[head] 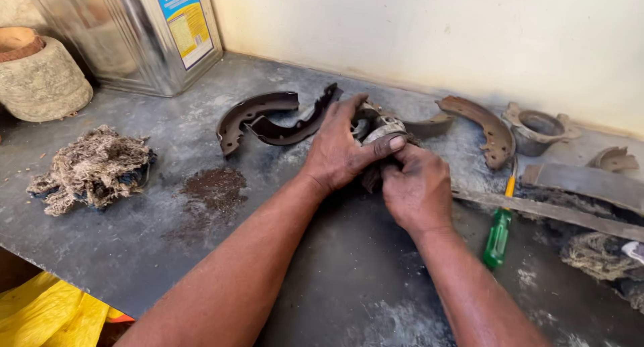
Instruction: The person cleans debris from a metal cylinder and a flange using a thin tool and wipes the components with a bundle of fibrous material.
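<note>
Part, small, grey and metal, is sitting between both hands above the surface; left hand fingers are wrapping over it; right hand fingers are curling beneath; shoes are lying detached beside; work appears partway.

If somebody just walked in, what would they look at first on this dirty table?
Probably the two hands in the middle, the left hand and right hand, gripping a small metal part together. Next, the curved rusty brake shoes lying behind them, and the bright green screwdriver to the right. A big shiny tin stands at the back left.
</note>
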